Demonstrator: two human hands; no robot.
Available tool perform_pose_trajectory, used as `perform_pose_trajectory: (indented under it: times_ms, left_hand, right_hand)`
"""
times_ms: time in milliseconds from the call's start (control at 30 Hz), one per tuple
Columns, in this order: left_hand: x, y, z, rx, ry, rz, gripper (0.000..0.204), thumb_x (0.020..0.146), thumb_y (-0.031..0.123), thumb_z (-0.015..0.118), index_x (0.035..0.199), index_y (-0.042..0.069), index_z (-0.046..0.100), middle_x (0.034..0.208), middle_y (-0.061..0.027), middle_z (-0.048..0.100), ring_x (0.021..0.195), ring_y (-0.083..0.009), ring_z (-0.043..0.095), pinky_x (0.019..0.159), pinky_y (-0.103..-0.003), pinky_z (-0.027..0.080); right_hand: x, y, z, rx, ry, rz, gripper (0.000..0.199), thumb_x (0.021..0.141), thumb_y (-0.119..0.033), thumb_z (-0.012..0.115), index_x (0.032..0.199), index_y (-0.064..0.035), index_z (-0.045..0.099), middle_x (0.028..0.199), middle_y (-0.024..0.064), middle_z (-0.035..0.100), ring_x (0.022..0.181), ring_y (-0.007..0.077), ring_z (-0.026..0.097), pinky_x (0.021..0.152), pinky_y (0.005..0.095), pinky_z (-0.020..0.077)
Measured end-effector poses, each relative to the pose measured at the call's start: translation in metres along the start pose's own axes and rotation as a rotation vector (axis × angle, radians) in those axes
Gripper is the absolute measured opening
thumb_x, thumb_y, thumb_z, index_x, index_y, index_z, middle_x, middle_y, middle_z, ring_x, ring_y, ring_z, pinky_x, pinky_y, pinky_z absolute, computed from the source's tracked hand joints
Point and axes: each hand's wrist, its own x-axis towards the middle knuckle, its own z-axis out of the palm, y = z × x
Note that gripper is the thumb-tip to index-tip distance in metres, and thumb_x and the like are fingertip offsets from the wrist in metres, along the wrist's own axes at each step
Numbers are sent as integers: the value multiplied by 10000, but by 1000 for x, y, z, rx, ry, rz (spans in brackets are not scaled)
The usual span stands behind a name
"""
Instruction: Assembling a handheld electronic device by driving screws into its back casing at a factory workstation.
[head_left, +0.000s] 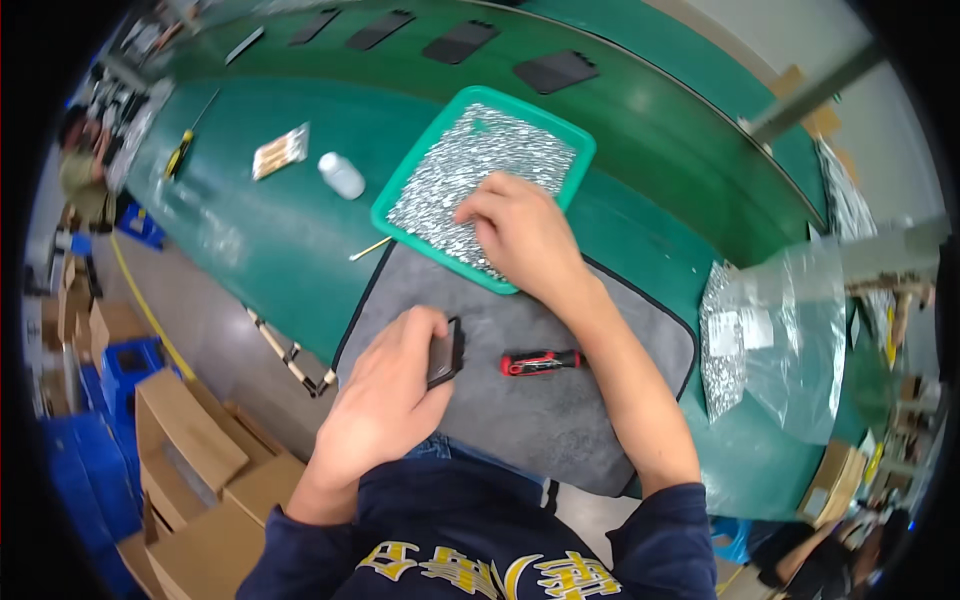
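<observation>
My left hand [385,385] is closed round a small, dark, flat block with a black rim [446,354], held on edge above the grey mat [480,410]. Over a green tray [405,178] heaped with small shiny metal pieces [480,150], my right hand [520,232] has its fingers curled and pinched together, the tips down at the pieces. Whatever those fingertips hold is hidden. A red and black screwdriver handle [540,363] lies on the mat between my forearms. The tray's near edge rests against the mat's far side.
Left of the tray are a white bottle [341,175], a bag of cotton swabs [280,152], a loose swab [370,249] and a yellow-black screwdriver [180,153]. Dark flat plates [460,42] line the back. A clear plastic bag [780,340] lies right; cardboard boxes [200,460] stand lower left.
</observation>
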Motion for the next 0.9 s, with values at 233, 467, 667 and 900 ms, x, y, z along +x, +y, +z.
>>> perform_pose_trajectory:
  times_ms: [233,467,667,900]
  left_hand:
    - [2,-7,13,-190,331,37,479,819,43,619,1280,32,490,1092,-150,611,937,-275,596,837,-363,476]
    - [7,-47,0,-977,231,-29,549,884,85,598,1410,20,454,1111,-150,619,949,-239,608,852,-342,482]
    - [8,-53,-2,-1561,-6,-197,559,896,74,559,1443,18,460,1117,-155,630,918,-233,619,842,-330,492]
    - [9,-41,5,-371,130,58,528,853,53,522,1372,-44,518,1100,-198,649,898,-284,655,803,-371,520]
  right_hand:
    - [9,-11,-3,0,-32,-10,178,773,52,628,854,-74,723,858,30,611,737,213,577,728,327,482]
    - [9,-14,-8,55,-73,74,206,772,77,625,880,-58,737,861,28,617,659,179,536,659,295,463]
    - [12,-20,-19,184,-129,167,168,806,46,657,907,-66,731,874,25,656,768,170,598,762,290,488]
    - [28,-58,-55,833,-275,457,133,833,67,699,942,-8,714,909,47,696,765,92,587,699,200,489]
